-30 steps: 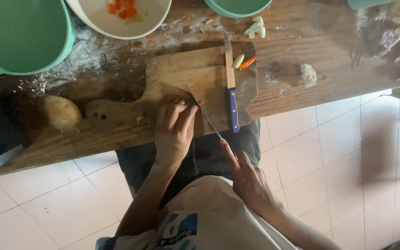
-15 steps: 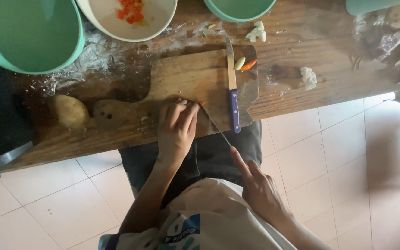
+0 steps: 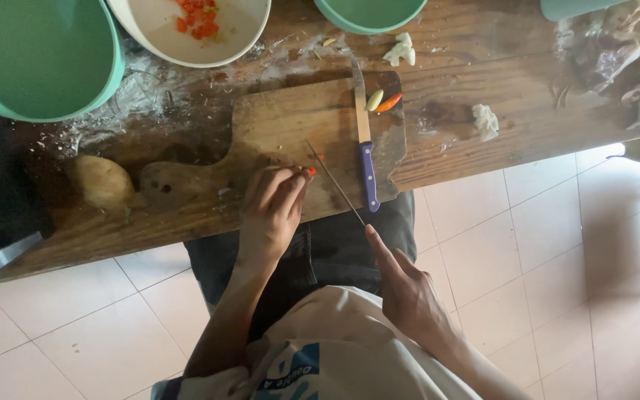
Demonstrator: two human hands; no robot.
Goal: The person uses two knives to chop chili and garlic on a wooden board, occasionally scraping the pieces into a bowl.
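Note:
My left hand (image 3: 272, 211) rests on the wooden cutting board (image 3: 283, 122), its fingertips pinching a small red chilli piece (image 3: 310, 172). My right hand (image 3: 409, 296) is below the table edge, above my lap. It grips a thin-bladed knife (image 3: 335, 184), with the index finger stretched along it. The blade slants up across the board, its tip just right of the left fingertips. A tiny red bit (image 3: 321, 157) lies beside the blade.
A blue-handled knife (image 3: 368, 174) lies on the board's right side beside a yellow-green and an orange chilli piece (image 3: 381, 101). Behind stand a large teal bowl (image 3: 31, 52), a white bowl (image 3: 238, 33) of chopped red bits and another teal bowl (image 3: 368, 11). A brown lump (image 3: 101, 181) lies left, crumpled plastic (image 3: 601, 52) right.
The view has shifted a little, so the table sits lower in the picture. Both hands and the thin knife keep nearly the same places on the board.

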